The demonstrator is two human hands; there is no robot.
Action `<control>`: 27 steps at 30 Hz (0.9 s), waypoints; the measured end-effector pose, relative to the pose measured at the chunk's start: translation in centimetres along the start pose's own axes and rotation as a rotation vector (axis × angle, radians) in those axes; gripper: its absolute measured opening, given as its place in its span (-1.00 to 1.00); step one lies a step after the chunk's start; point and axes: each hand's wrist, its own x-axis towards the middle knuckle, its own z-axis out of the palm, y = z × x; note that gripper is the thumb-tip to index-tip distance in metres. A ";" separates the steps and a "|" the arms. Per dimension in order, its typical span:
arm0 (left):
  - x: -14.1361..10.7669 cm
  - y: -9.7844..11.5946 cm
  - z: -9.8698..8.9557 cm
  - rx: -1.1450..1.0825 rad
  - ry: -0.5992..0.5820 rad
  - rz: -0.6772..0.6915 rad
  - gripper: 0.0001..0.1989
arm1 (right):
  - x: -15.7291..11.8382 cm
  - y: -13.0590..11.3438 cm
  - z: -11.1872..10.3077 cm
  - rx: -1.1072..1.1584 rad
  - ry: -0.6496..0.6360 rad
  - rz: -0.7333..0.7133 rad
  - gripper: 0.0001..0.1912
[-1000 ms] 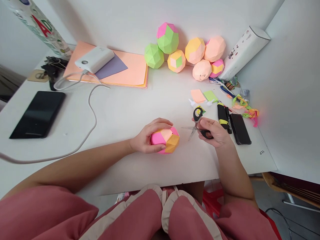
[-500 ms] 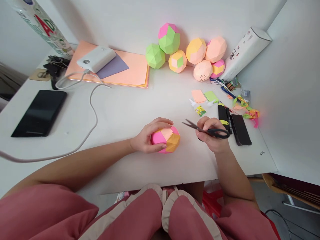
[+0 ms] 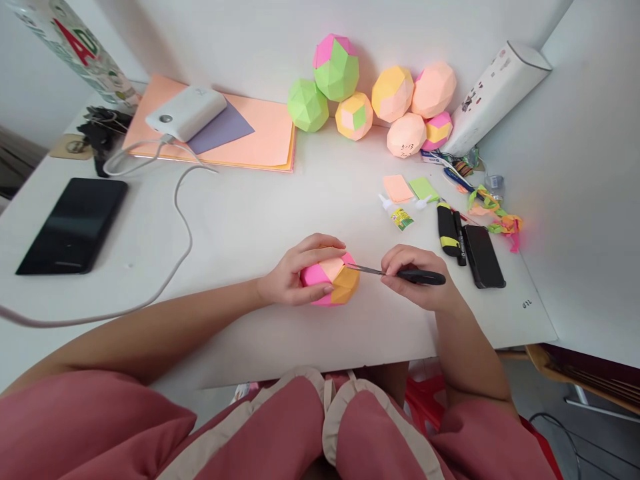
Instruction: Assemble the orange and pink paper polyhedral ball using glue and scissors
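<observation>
My left hand point(image 3: 305, 270) is wrapped round a faceted paper ball point(image 3: 345, 285) in pink, peach and orange, close to the desk's front edge. From the right, my right hand point(image 3: 413, 277) grips a pair of black-handled scissors point(image 3: 367, 269). The blades point left, and their tips lie at the ball's upper right side, by the edge of a peach facet. Whether the tips press into the paper, I cannot tell. Fingers of the right hand partly cover the scissors' handles.
Several finished paper balls point(image 3: 336, 70) stand along the wall. A glue bottle point(image 3: 399, 213), paper squares point(image 3: 399, 189), a cutter point(image 3: 447, 230) and a phone point(image 3: 484, 257) lie to the right. At left are a tablet point(image 3: 73, 227), a power bank point(image 3: 187, 113) and its cable point(image 3: 186, 220).
My right hand has brought the scissors left to the ball and turned them, and the blades have come together. The left hand keeps its hold; the view has shifted slightly.
</observation>
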 end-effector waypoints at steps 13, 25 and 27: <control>0.1 0.1 -0.1 0.028 0.010 -0.024 -0.57 | 0.1 1.8 1.2 0.487 0.102 0.579 -0.70; 0.0 -0.1 -0.2 0.063 0.009 0.010 -0.58 | 0.7 1.8 1.5 0.767 0.076 0.730 -0.68; 0.1 0.0 -0.1 0.058 0.010 0.006 -0.57 | 0.8 1.6 1.5 0.789 0.069 0.738 -0.68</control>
